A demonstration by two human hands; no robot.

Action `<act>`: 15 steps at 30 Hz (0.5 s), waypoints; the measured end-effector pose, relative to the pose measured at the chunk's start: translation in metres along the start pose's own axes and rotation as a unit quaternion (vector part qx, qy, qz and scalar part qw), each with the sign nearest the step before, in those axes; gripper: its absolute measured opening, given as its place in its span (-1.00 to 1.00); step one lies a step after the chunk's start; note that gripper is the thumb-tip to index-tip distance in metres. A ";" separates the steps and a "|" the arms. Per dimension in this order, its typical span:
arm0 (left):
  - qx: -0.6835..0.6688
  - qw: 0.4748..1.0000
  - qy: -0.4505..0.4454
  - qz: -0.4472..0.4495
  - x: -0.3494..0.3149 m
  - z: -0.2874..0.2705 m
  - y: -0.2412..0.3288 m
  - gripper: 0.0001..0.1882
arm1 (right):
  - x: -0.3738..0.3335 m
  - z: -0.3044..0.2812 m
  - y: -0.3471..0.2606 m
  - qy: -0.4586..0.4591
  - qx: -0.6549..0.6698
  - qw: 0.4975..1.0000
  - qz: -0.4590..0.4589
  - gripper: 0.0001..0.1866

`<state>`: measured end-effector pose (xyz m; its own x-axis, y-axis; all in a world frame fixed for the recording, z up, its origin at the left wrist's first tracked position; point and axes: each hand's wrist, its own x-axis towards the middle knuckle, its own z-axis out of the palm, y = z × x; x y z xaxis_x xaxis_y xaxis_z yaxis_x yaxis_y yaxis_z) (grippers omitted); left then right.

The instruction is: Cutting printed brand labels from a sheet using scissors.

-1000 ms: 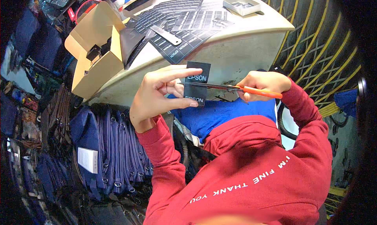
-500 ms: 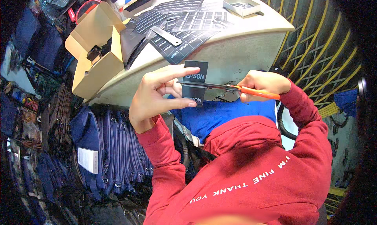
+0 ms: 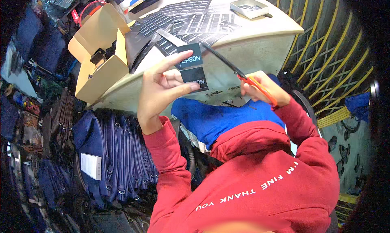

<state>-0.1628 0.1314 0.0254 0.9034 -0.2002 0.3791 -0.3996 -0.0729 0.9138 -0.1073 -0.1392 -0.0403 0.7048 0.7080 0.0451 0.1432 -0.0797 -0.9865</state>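
My left hand point(image 3: 153, 91) is raised in front of the table edge, index finger and thumb pinching two small black printed labels. The upper label point(image 3: 195, 60) lies under the index fingertip; the lower label point(image 3: 191, 75) is by the thumb. A narrow gap shows between the two pieces. On the right, my right hand point(image 3: 266, 86) grips scissors point(image 3: 227, 63) by their orange handles. The dark blades look closed together and point up and left, their tips close to the upper label's right edge.
On the pale table point(image 3: 276, 30) lie black printed label sheets point(image 3: 187, 7), a metal ruler point(image 3: 172, 37) and a small white tray point(image 3: 249, 8). An open cardboard box point(image 3: 99, 76) stands at its left edge. Below hang dark blue bags point(image 3: 118, 151); a yellow-striped black surface point(image 3: 325, 50) is at right.
The scissors have left the label strip and swung so their tips point up and left. Where one strip was held, two pieces now show. My left hand has raised and tilted them.
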 end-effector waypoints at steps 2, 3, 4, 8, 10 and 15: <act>-0.010 1.000 -0.003 -0.008 0.001 0.004 0.000 -0.33 | 0.004 0.010 0.007 0.050 0.111 0.993 -0.010 -0.77; -0.021 1.000 -0.006 -0.015 0.002 0.008 0.001 -0.33 | 0.004 0.014 0.005 0.053 0.114 0.992 -0.013 -0.77; -0.027 0.999 0.004 -0.022 0.004 0.012 0.000 -0.32 | 0.005 0.020 -0.001 0.068 0.120 0.990 -0.036 -0.78; -0.024 0.999 -0.016 -0.014 0.007 0.017 -0.009 -0.32 | 0.017 0.039 -0.023 0.096 0.121 0.984 -0.084 -0.80; -0.051 0.998 -0.017 -0.037 0.009 0.025 -0.010 -0.33 | 0.025 0.042 -0.024 0.105 0.089 0.986 -0.089 -0.85; 0.010 0.999 -0.024 -0.027 0.012 0.025 -0.015 -0.38 | 0.027 0.043 -0.025 0.103 0.094 0.984 -0.115 -0.87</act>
<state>-0.1502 0.1053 0.0127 0.9153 -0.2423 0.3217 -0.3544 -0.1051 0.9292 -0.1222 -0.0877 -0.0216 0.7973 0.5337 0.2819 0.1980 0.2099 -0.9575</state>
